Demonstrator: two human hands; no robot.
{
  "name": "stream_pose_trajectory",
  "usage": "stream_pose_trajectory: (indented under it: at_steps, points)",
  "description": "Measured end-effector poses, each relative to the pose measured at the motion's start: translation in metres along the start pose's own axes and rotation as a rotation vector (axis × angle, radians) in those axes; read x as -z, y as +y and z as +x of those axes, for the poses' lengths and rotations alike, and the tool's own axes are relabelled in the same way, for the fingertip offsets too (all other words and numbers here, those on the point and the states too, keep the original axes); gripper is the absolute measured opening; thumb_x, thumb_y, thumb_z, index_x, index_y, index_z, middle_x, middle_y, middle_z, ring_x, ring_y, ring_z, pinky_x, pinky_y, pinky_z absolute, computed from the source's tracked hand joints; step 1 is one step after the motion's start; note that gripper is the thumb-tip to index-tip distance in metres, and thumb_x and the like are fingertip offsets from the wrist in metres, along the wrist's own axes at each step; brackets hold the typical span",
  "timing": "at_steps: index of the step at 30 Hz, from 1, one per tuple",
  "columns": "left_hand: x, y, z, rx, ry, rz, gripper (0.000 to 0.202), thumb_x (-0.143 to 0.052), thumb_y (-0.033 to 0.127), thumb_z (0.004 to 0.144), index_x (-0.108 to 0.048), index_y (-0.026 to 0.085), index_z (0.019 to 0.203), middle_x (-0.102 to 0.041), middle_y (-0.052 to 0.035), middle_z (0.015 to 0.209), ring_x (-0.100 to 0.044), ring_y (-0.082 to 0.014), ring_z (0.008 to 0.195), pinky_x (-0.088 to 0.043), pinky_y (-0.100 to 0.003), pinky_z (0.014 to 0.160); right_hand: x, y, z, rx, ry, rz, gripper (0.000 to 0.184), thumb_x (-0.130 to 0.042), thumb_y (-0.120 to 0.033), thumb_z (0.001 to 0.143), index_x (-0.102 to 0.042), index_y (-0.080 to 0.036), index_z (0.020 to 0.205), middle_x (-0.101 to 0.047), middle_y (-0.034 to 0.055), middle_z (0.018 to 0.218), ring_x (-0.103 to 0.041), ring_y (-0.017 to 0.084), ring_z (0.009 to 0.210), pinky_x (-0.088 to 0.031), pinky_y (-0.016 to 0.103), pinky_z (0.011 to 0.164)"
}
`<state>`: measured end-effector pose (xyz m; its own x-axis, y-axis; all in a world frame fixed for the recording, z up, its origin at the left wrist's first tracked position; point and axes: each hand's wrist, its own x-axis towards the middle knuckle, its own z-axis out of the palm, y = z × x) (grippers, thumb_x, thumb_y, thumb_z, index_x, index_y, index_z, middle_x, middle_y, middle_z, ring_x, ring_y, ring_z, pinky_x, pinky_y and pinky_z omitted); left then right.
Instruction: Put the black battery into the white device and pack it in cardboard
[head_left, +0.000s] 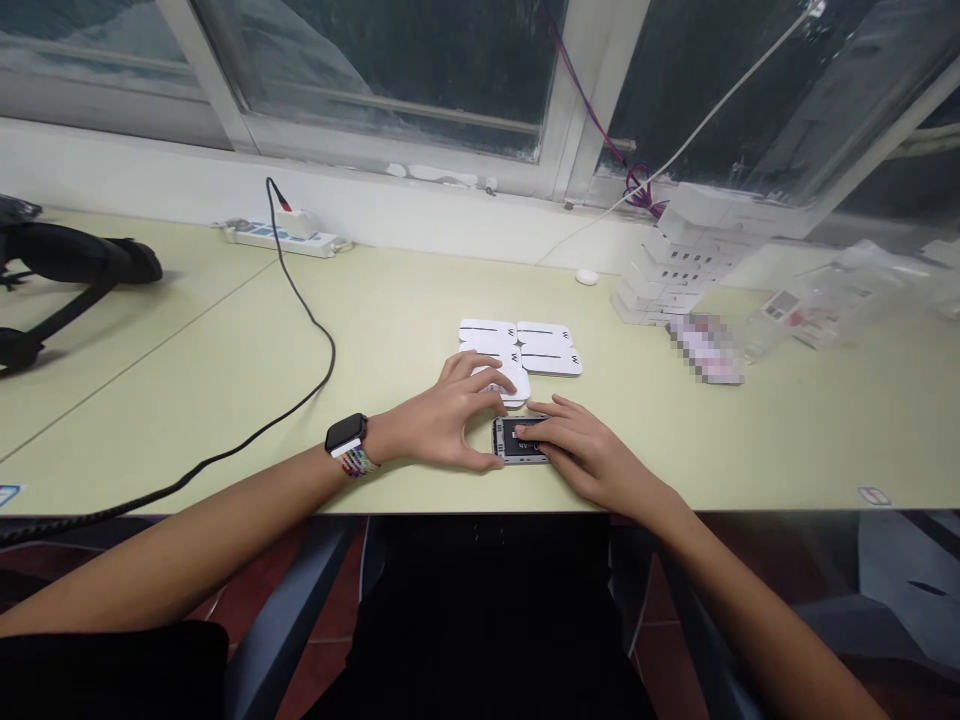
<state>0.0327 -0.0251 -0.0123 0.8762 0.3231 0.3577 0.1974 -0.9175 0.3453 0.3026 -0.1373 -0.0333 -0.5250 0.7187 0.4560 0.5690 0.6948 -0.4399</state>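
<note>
A small flat device with a dark face and silver edge lies near the front edge of the pale green table. My left hand, a smartwatch on its wrist, curls round the device's left end, thumb and fingers gripping it. My right hand rests on top of the device with fingers stretched flat, pressing on it. Just behind my hands lie several white cards in a group.
A black cable runs across the table from a white power strip by the window sill. A stack of white parts and clear plastic bags stand at the back right. A black object lies far left.
</note>
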Motion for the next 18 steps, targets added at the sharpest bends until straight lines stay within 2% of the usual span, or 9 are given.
stream_pose_trajectory:
  at_steps: [2, 4, 7, 9, 11, 14, 16, 18]
  points:
    - [0.0, 0.0, 0.0, -0.001, 0.0, -0.005, 0.053, -0.088, 0.058, 0.08, -0.072, 0.027, 0.12, -0.065, -0.0126, 0.142, -0.036, -0.0482, 0.151, -0.033, -0.072, 0.124, 0.001, -0.001, -0.001, -0.01, -0.01, 0.016, 0.047, -0.049, -0.011, 0.108, -0.067, -0.036, 0.144, -0.075, 0.0036, 0.143, -0.056, 0.029, 0.152, -0.042, 0.067, 0.129]
    - [0.0, -0.001, -0.001, -0.002, -0.008, 0.003, 0.053, -0.088, 0.059, 0.081, -0.072, 0.027, 0.119, -0.064, -0.0128, 0.142, -0.035, -0.0484, 0.151, -0.033, -0.073, 0.124, 0.003, -0.001, 0.0, -0.035, 0.0, 0.062, 0.045, -0.051, -0.013, 0.108, -0.067, -0.035, 0.143, -0.075, 0.0043, 0.143, -0.058, 0.029, 0.15, -0.048, 0.063, 0.125]
    - [0.0, -0.003, -0.002, 0.004, -0.017, 0.019, 0.054, -0.088, 0.061, 0.082, -0.071, 0.028, 0.122, -0.063, -0.0122, 0.145, -0.035, -0.0488, 0.152, -0.033, -0.073, 0.123, 0.01, 0.003, 0.01, -0.1, 0.103, 0.119, 0.034, -0.059, -0.019, 0.106, -0.071, -0.033, 0.135, -0.078, 0.0061, 0.128, -0.07, 0.029, 0.128, -0.061, 0.054, 0.108]
    - [0.0, -0.004, -0.003, 0.005, -0.015, 0.028, 0.055, -0.088, 0.061, 0.082, -0.071, 0.029, 0.124, -0.062, -0.0116, 0.147, -0.034, -0.0492, 0.153, -0.033, -0.074, 0.123, 0.016, 0.009, 0.021, -0.119, 0.156, 0.082, 0.028, -0.061, -0.022, 0.105, -0.072, -0.032, 0.129, -0.078, 0.0065, 0.119, -0.073, 0.029, 0.116, -0.063, 0.052, 0.101]
    - [0.0, -0.005, -0.004, 0.0, -0.016, 0.039, 0.054, -0.087, 0.061, 0.083, -0.072, 0.029, 0.124, -0.062, -0.0115, 0.148, -0.033, -0.0495, 0.153, -0.032, -0.074, 0.124, 0.022, 0.019, 0.035, -0.091, 0.105, -0.005, 0.028, -0.062, -0.023, 0.105, -0.072, -0.029, 0.13, -0.075, 0.0086, 0.123, -0.07, 0.03, 0.12, -0.061, 0.053, 0.104]
    - [0.0, -0.006, -0.004, -0.013, -0.016, 0.067, 0.056, -0.086, 0.065, 0.084, -0.072, 0.028, 0.122, -0.062, -0.012, 0.149, -0.033, -0.0496, 0.153, -0.03, -0.074, 0.125, 0.025, 0.037, 0.055, 0.014, -0.083, -0.124, 0.034, -0.064, -0.023, 0.103, -0.072, -0.028, 0.136, -0.072, 0.0104, 0.136, -0.064, 0.032, 0.132, -0.057, 0.056, 0.11]
    - [0.0, -0.007, -0.004, -0.02, -0.012, 0.081, 0.057, -0.086, 0.067, 0.083, -0.073, 0.028, 0.122, -0.062, -0.0123, 0.15, -0.034, -0.0494, 0.153, -0.029, -0.074, 0.126, 0.025, 0.047, 0.064, 0.089, -0.152, -0.186, 0.032, -0.065, -0.023, 0.103, -0.075, -0.029, 0.133, -0.075, 0.0088, 0.132, -0.065, 0.032, 0.129, -0.056, 0.057, 0.109]
    - [0.0, -0.006, -0.003, -0.026, -0.009, 0.089, 0.058, -0.086, 0.068, 0.082, -0.073, 0.028, 0.123, -0.062, -0.0122, 0.149, -0.034, -0.0491, 0.153, -0.029, -0.074, 0.126, 0.026, 0.053, 0.068, 0.142, -0.161, -0.244, 0.026, -0.064, -0.024, 0.105, -0.078, -0.029, 0.126, -0.078, 0.0077, 0.122, -0.067, 0.031, 0.121, -0.055, 0.057, 0.108]
